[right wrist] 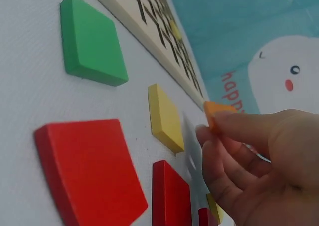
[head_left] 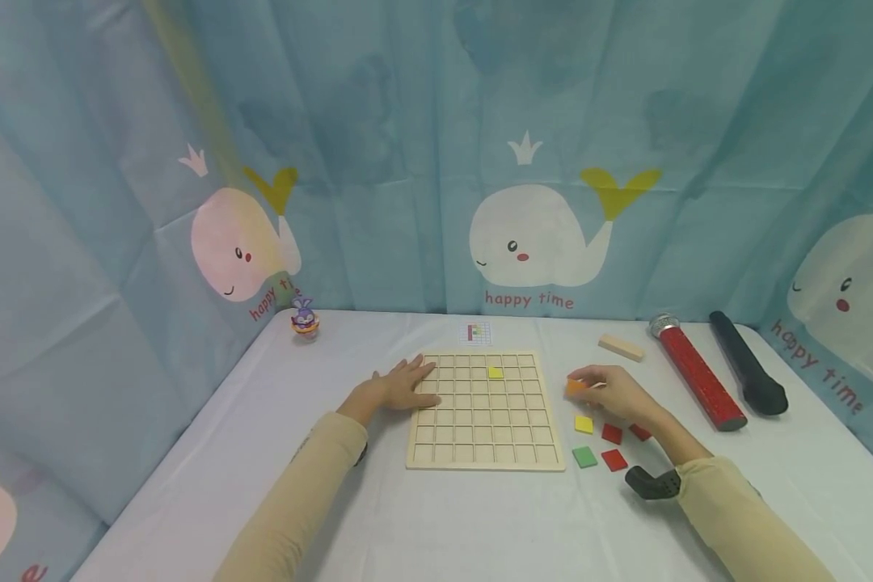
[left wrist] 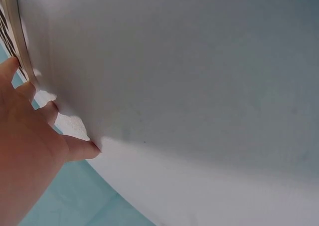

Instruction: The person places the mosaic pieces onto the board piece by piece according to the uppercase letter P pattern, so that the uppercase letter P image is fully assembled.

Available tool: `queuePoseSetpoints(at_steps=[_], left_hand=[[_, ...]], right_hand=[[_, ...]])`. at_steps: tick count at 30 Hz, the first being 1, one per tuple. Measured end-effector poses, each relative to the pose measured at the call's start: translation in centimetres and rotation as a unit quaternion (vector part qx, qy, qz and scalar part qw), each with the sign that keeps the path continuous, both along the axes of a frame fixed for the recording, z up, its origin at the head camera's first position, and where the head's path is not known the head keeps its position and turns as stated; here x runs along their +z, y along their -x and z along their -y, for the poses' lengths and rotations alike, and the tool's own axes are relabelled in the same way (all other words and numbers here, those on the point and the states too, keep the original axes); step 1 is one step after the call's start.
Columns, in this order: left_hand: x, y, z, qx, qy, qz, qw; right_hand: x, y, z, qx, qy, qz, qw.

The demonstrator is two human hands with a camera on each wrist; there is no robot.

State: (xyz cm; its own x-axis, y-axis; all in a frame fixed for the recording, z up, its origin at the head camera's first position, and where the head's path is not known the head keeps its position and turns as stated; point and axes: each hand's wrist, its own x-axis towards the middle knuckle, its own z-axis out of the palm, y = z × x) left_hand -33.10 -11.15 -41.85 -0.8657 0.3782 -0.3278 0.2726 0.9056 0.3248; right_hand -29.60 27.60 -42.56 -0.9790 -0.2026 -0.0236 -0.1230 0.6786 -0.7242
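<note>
My left hand [head_left: 405,385] rests with spread fingers on the left edge of a wooden grid board [head_left: 483,466]. In the left wrist view, that hand's fingers touch the board's side and the white cloth. A yellow square tile [head_left: 495,373] sits in an upper cell of the grid. Just right of the board, my right hand [head_left: 614,392] pinches an orange tile [right wrist: 217,110] between thumb and fingertips, raised over the cloth. Below this hand lie another yellow tile [head_left: 584,424], a green tile [head_left: 584,457] and several red tiles [head_left: 614,460].
A small card with a coloured grid [head_left: 475,333] lies behind the board. Toward the right are a wooden block [head_left: 622,347], a red microphone [head_left: 701,376] and a black microphone [head_left: 749,368]. A purple rabbit figurine [head_left: 305,321] stands at the back left, before the whale-print curtain [head_left: 385,242].
</note>
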Motion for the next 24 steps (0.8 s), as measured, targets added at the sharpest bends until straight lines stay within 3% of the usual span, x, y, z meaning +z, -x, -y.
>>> queuePoseSetpoints(at_steps=[13, 20, 24], left_hand=[[0.1, -0.2, 0.0, 0.000, 0.007, 0.003, 1.0000], [0.0, 0.0, -0.1, 0.002, 0.003, 0.001, 1.0000], [-0.2, 0.1, -0.1, 0.005, 0.002, -0.002, 1.0000]], right_hand=[[0.4, 0.8, 0.8, -0.028, 0.060, 0.054, 0.996], [0.8, 1.1, 1.9, -0.010, 0.122, 0.077, 0.990], [1.1, 1.3, 2.5, -0.012, 0.130, 0.081, 0.988]])
